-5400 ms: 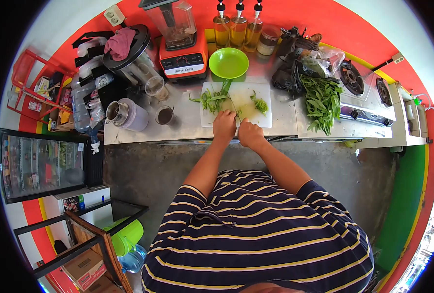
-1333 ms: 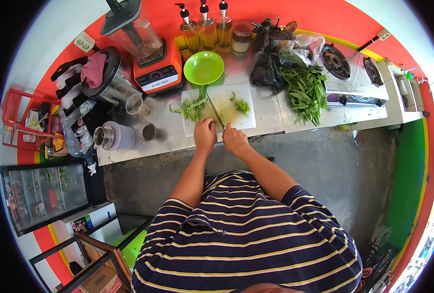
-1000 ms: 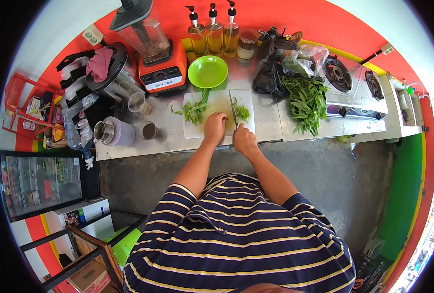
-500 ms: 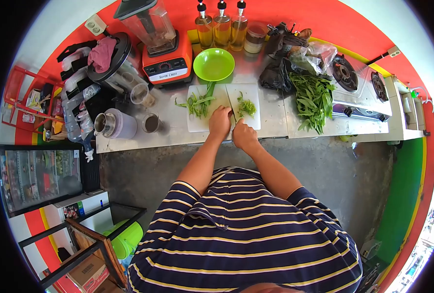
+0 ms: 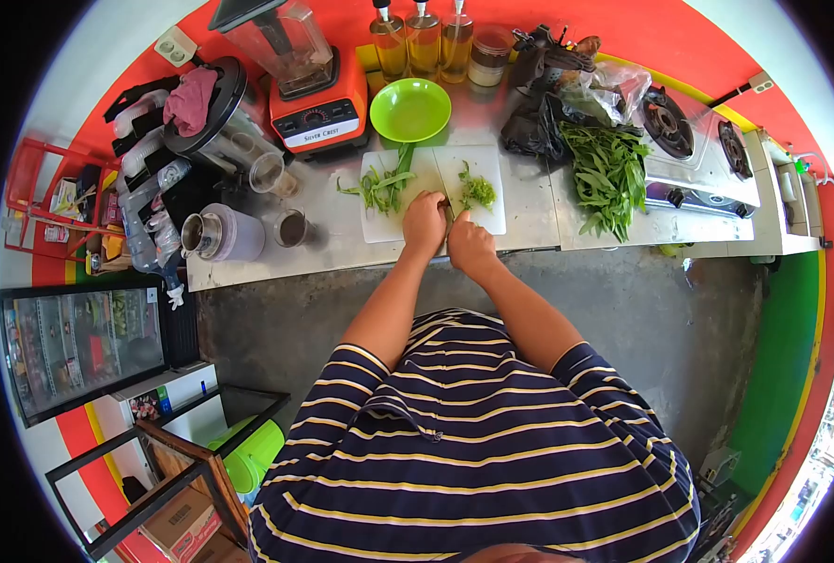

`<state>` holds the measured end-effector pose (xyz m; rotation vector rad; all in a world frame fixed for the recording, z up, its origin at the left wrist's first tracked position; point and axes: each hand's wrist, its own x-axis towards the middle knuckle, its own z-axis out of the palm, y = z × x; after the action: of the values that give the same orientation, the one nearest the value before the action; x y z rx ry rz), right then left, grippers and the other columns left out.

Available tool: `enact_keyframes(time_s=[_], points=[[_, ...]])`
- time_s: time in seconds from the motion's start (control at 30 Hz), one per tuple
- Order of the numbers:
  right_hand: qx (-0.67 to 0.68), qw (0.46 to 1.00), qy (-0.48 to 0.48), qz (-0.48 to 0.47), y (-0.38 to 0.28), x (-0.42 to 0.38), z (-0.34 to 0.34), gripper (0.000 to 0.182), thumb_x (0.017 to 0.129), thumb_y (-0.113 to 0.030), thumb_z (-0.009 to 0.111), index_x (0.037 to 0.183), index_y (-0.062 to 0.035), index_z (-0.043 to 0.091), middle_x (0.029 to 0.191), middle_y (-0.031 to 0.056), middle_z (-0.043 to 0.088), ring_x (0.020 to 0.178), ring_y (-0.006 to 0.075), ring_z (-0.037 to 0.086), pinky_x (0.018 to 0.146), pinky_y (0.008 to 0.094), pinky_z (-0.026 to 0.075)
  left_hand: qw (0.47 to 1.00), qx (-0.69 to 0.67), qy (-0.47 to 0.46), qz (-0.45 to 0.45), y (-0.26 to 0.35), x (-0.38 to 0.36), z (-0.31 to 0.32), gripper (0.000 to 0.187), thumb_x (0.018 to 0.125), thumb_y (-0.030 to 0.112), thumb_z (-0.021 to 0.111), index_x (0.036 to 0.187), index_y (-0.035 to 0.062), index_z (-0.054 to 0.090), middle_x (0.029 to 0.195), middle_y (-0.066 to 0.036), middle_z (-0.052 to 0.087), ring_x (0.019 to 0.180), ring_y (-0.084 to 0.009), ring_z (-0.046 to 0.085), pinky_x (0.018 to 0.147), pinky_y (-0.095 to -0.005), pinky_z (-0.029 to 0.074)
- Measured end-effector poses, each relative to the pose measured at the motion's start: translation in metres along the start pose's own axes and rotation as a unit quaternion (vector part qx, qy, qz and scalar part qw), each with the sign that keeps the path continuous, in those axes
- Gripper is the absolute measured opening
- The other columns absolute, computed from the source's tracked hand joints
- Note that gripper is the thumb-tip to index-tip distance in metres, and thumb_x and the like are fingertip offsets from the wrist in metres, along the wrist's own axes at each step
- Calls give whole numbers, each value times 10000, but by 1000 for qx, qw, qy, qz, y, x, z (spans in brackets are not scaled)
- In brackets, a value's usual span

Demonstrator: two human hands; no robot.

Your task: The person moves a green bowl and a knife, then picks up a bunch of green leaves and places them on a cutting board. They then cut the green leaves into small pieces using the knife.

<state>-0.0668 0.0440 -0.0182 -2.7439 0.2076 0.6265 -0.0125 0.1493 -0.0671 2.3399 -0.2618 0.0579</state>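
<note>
My right hand (image 5: 471, 244) is wrapped round the handle of a knife (image 5: 449, 214), at the near edge of a white cutting board (image 5: 379, 227). Only part of the blade shows, between my hands. My left hand (image 5: 424, 223) rests on the board just left of the knife, fingers curled together; what they hold is hidden. To its left lie cut green stalks and leaves (image 5: 379, 190). Finely chopped greens (image 5: 478, 190) sit in a small heap on the right half of the board.
Behind the board stand a green bowl (image 5: 410, 111), a red blender (image 5: 316, 117) and oil bottles (image 5: 424, 47). Leafy greens (image 5: 608, 174) and a black plastic bag (image 5: 534, 129) lie to the right, beside a gas stove (image 5: 694, 178). A dark-filled cup (image 5: 292, 228) stands left.
The view has shifted slightly, so the counter sits a little higher. The knife has turned between my hands, and its blade shows less. My left hand stays beside it.
</note>
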Motion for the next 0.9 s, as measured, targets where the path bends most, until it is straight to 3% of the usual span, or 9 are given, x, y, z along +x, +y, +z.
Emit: enact_keyframes(time_s=[0.13,0.2,0.37,0.47,0.73,0.9], points=[[-15,1000,19,-7,-1,6,-6,338,897,-131,638,1133,51,478,1057,245,713,1011,365,722,846,415,591,999,37,-6,-12,0,4,-1,61,837,83,669,882,97,707,923,-138,662,930,-371,632,798,-472,519],[13,1000,-5,18,-1,0,-5,320,896,-107,608,1137,55,473,1075,277,698,1044,411,697,902,455,564,999,33,-18,-10,-4,7,-2,66,826,74,681,882,98,706,921,-137,663,930,-372,629,803,-467,516],[4,1000,4,16,-2,-3,1,300,904,-104,587,1135,57,483,1085,283,695,1050,411,695,905,455,563,999,14,6,-30,-3,4,0,97,803,63,709,891,100,703,915,-134,663,920,-370,625,807,-457,510],[11,1000,5,10,-2,5,-7,306,902,-97,592,1141,59,479,1097,284,692,1050,414,695,908,453,563,1000,28,2,4,-5,5,-2,98,779,41,712,875,62,711,894,-155,682,845,-357,668,733,-445,526],[10,1000,-4,22,-3,-4,0,283,918,-109,563,1138,55,493,1091,297,688,1053,415,693,908,457,563,997,74,15,33,5,-6,-5,71,866,100,649,913,99,703,916,-111,657,933,-343,622,794,-456,521],[52,998,-12,28,-2,11,-4,410,874,-107,647,1200,45,451,1143,309,674,1060,442,684,933,480,551,997,67,14,23,-1,-9,-1,115,863,162,673,941,86,711,921,-119,658,950,-338,627,807,-447,526]])
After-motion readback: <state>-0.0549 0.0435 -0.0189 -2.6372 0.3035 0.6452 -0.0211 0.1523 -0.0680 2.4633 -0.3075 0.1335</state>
